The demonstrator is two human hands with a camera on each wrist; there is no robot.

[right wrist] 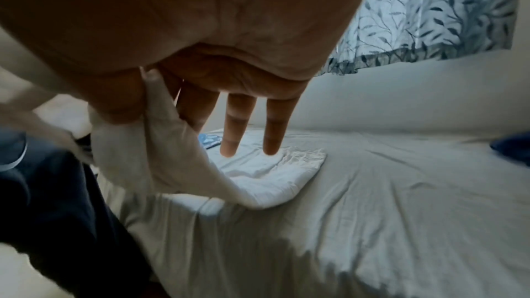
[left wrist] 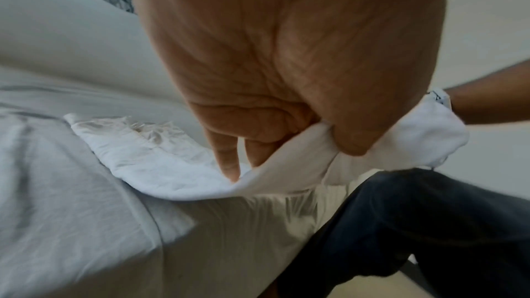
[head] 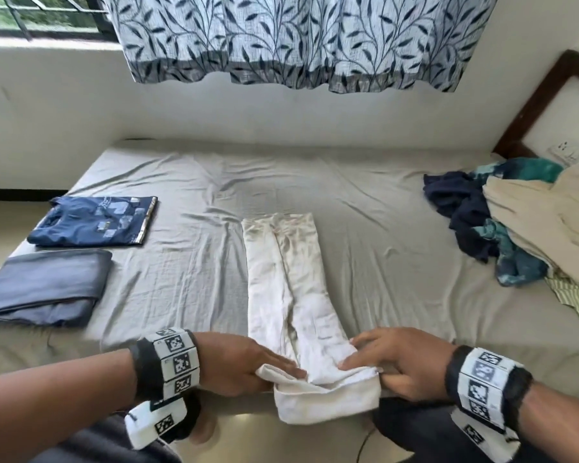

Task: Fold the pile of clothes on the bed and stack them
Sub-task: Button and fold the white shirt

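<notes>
White trousers (head: pixel 283 285) lie lengthwise on the grey bed sheet (head: pixel 365 248), legs folded together, their near end hanging over the bed's front edge. My left hand (head: pixel 248 365) pinches the near left corner of the white trousers (left wrist: pixel 160 162) between thumb and fingers. At the near right corner my right hand (head: pixel 385 359) grips the white trousers (right wrist: pixel 269 176) with thumb under and fingers on top. An unfolded pile of clothes (head: pixel 522 222) sits at the right of the bed.
A folded navy printed shirt (head: pixel 94 222) and a folded dark blue cloth (head: pixel 44 289) lie side by side at the left. A leaf-patterned curtain (head: pixel 281 38) hangs over the wall behind. A wooden headboard (head: pixel 549 105) stands far right. My dark-trousered knees (left wrist: pixel 416 230) are below the edge.
</notes>
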